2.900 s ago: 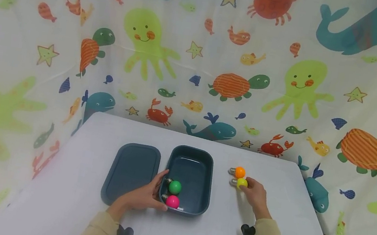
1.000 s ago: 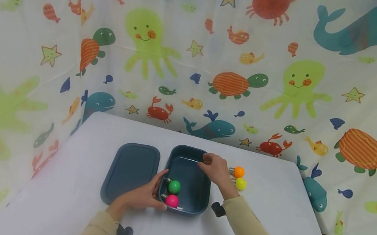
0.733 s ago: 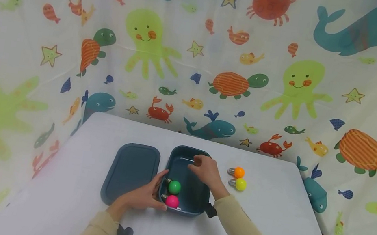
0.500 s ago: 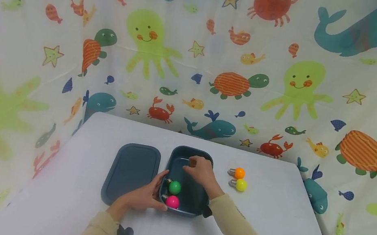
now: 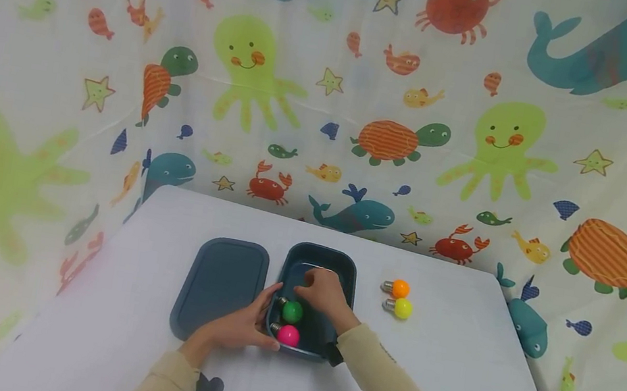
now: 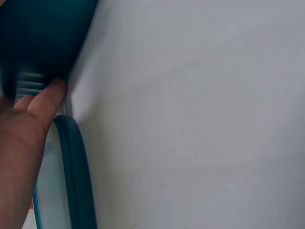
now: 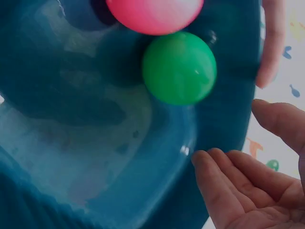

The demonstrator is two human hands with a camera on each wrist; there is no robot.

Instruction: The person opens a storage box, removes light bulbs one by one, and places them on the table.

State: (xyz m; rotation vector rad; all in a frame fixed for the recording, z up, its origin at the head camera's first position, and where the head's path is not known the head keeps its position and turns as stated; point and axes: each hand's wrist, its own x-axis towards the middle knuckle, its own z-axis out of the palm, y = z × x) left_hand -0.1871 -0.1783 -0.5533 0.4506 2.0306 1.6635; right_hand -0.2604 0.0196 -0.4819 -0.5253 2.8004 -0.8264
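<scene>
My left hand (image 5: 235, 328) holds the dark blue box (image 5: 350, 276) at its near-left corner, thumb along the front wall and fingers along the left wall. Inside lie a green light bulb (image 5: 292, 312) and a pink light bulb (image 5: 288, 336), side by side against the left wall, bases pointing left. Over the box, just beyond the green bulb, is my right hand (image 5: 327, 293). The right wrist view shows its thumb and fingers apart with nothing between them, close to the box wall (image 7: 224, 114). Its fingertips are near the green bulb (image 7: 179, 68).
A flat dark blue lid (image 5: 221, 290) lies left of the box. To the right, an orange light bulb (image 5: 400, 288) and a yellow light bulb (image 5: 403, 308) rest on the white table (image 5: 444, 380). A curtain with sea animals (image 5: 384, 138) hangs behind.
The right hand has left the yellow bulb, crossed the box's right rim and moved in toward the green bulb. The left hand and all the bulbs stay in place.
</scene>
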